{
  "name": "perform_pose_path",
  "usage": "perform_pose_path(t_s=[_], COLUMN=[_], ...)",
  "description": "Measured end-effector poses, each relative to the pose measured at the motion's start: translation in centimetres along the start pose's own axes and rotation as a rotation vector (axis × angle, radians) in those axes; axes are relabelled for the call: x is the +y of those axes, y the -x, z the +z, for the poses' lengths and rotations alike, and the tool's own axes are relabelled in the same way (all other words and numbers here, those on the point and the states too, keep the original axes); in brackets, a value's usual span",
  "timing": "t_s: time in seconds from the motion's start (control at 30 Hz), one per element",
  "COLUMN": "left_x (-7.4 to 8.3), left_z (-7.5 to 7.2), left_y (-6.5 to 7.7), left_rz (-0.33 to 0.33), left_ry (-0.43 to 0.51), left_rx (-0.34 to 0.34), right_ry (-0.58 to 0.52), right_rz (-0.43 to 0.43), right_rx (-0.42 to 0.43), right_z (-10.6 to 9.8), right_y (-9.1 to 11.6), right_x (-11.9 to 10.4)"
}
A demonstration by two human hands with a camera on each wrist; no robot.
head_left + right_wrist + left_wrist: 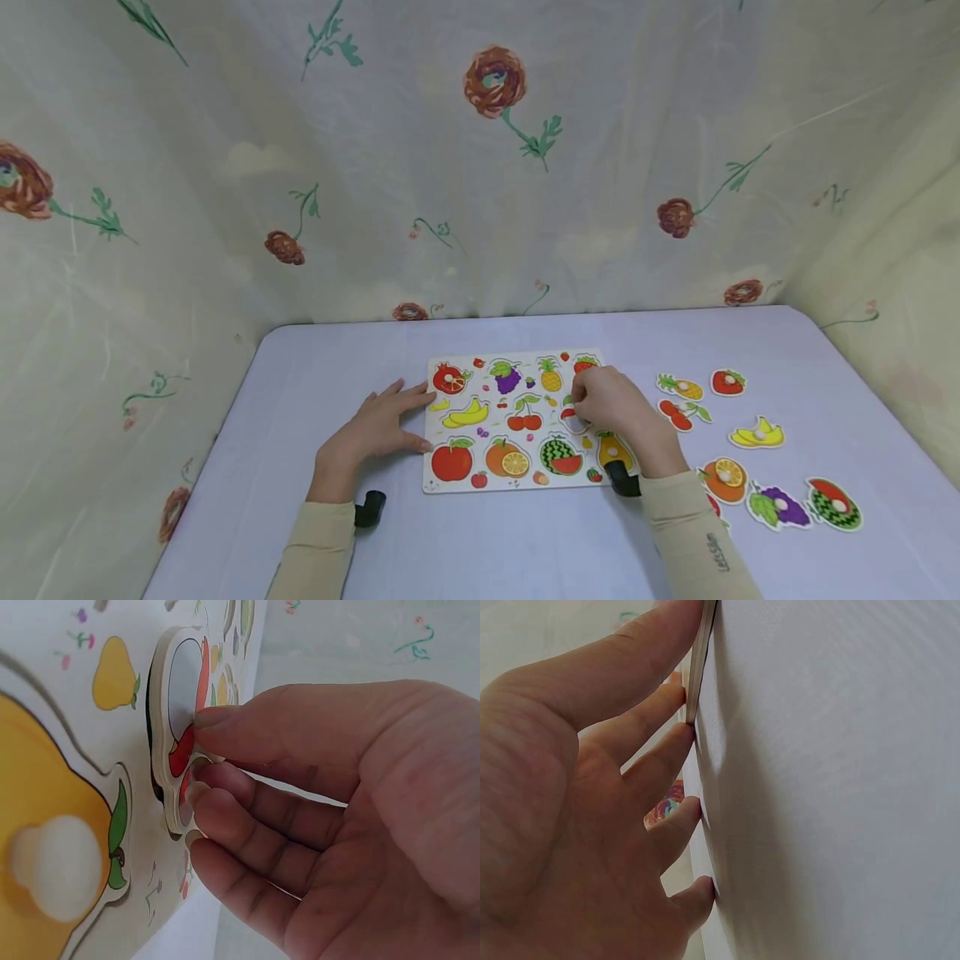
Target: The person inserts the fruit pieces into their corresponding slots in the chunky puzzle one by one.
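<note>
A white fruit puzzle board [525,484] lies on the table in the head view. My left hand [382,423] has its fingers spread, with fingertips and thumb at the board's left edge; the left wrist view shows the fingers [660,761] by that edge. With thumb and fingertips, my right hand [613,407] pinches a red-and-white fruit puzzle piece [184,697] at the board's right side. In the right wrist view this piece stands slightly raised over its cut-out. Beside it sits a yellow pear piece [37,772] with a white knob. The pinched piece's own knob is hidden.
Loose knobbed pieces lie right of the board: pineapple [686,390], strawberry [728,382], cherries [677,417], bananas [750,437], orange [731,490], grapes [793,517] and watermelon [823,507]. Another red piece is partly hidden by the right sleeve [686,521]. A flowered curtain [585,250] hangs behind the table.
</note>
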State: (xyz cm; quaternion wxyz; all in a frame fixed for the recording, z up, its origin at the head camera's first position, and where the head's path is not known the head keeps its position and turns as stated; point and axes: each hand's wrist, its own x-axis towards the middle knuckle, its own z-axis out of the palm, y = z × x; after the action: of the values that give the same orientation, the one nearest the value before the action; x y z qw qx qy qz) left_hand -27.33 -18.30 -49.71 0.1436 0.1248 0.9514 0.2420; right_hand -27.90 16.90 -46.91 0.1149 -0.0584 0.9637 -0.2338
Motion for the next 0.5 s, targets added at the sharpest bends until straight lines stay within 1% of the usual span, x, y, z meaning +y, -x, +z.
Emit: perform_pose_path(t_s=[0.17,0.5], left_x=[0.02,0.34], left_z=[0.01,-0.12], left_y=[-0.05,0.07], left_rz=[-0.003,-0.021], left_ry=[-0.002,0.006], left_rx=[-0.001,-0.003], right_ry=[0.004,0.032], right_rz=[-0.005,0.017], right_rx=[0.007,-0.001], right_z=[-0.07,0.04], right_y=[0.1,-0.08], right_x=[-0.14,-0.04])
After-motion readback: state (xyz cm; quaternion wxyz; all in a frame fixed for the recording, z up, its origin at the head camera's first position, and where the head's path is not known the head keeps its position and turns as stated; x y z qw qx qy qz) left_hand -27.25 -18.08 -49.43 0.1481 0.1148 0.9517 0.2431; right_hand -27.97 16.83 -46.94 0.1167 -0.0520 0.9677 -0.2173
